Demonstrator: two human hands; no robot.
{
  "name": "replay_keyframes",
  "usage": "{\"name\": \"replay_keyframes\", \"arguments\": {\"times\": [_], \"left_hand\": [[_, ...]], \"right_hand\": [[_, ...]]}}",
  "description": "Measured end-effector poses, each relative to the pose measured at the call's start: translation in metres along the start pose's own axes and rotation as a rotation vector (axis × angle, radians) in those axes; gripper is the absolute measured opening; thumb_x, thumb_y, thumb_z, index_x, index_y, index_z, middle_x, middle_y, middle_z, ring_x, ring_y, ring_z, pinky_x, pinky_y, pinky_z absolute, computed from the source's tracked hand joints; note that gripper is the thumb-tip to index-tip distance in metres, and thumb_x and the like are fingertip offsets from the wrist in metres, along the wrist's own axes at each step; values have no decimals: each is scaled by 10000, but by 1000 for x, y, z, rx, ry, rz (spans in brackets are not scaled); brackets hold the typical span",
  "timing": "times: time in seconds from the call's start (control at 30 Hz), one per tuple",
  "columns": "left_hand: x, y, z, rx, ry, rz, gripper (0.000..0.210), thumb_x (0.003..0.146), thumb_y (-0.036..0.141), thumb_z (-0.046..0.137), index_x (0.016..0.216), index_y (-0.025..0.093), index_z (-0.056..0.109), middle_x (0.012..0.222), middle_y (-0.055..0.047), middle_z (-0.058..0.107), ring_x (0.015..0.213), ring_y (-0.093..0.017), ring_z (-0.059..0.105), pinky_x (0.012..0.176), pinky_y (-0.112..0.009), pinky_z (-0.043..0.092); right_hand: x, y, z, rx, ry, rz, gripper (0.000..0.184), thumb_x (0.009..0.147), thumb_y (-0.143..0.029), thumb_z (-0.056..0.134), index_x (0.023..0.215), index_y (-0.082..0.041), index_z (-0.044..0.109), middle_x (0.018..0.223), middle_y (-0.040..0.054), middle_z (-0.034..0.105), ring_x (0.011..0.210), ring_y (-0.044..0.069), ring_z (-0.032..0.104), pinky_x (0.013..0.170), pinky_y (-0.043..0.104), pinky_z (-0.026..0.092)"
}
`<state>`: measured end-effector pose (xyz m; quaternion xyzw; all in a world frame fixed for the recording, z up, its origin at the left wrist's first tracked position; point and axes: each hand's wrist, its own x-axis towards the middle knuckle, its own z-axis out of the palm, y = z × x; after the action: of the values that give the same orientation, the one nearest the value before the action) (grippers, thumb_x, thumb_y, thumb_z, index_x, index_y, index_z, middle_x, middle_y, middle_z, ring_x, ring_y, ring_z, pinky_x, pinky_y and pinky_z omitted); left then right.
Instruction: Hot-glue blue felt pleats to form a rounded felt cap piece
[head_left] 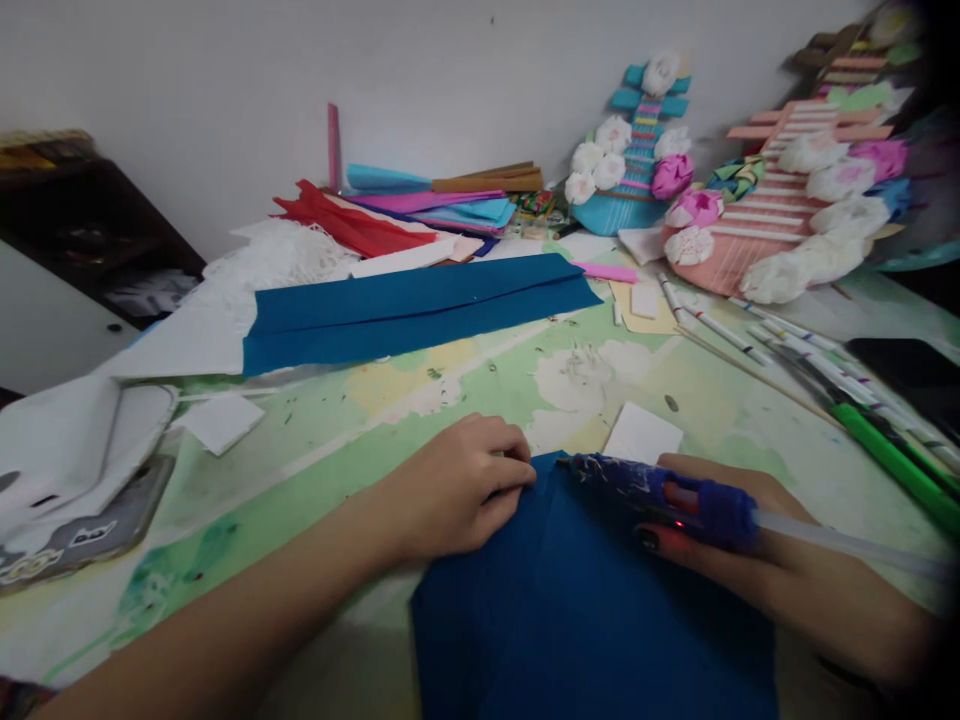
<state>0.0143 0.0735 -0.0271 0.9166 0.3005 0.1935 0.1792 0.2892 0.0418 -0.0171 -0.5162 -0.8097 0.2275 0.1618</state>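
Observation:
A dark blue crepe-like sheet (592,620) lies in front of me, narrowing toward its far end. My left hand (472,485) is closed at that far corner, its curled fingers pressing or pinching the left edge. In my right hand (750,560) is a blue hot glue gun (637,490) with a small red light glowing. Its nozzle points left and meets the top edge of the sheet, just right of my left fingers. A translucent glue stick (847,540) juts from the gun's back end. A white card (643,432) lies just beyond the gun.
Farther back lies a folded blue strip (420,310), with a red sheet (360,222) and coloured paper rolls behind it. Flower-decorated blue (619,215) and pink (742,255) paper instruments stand against the wall. A green cutter (892,465) and pens lie right; a grey phone case (97,530) lies left.

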Motion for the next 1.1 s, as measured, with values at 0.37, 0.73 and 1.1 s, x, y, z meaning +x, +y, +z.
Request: {"name": "replay_keyframes", "arguments": {"times": [0.37,0.73,1.1], "left_hand": [[-2,13,4,158,-4,133,230,888,155,450,922,151,678,821,-103,699,917,-241,610,803,-391,474],[-1,11,2,23,69,197,201,851,93,498,950,140,666,874,-79,726,851,-204,641,759,-361,471],[-1,9,2,-15,139,0,244,867,247,563,1051,119,658,1016,-134,653,946,-230,562,830,-392,487]], "right_hand": [[0,-1,-2,28,-5,20,247,841,-498,540,786,-289,660,735,-10,683,646,208,618,538,304,489],[1,1,-1,17,43,33,283,842,-522,532,761,-274,642,732,1,677,670,215,629,567,303,506],[-4,11,-7,-82,206,60,412,792,-638,535,890,-272,698,916,43,716,816,273,663,618,324,551]]}}
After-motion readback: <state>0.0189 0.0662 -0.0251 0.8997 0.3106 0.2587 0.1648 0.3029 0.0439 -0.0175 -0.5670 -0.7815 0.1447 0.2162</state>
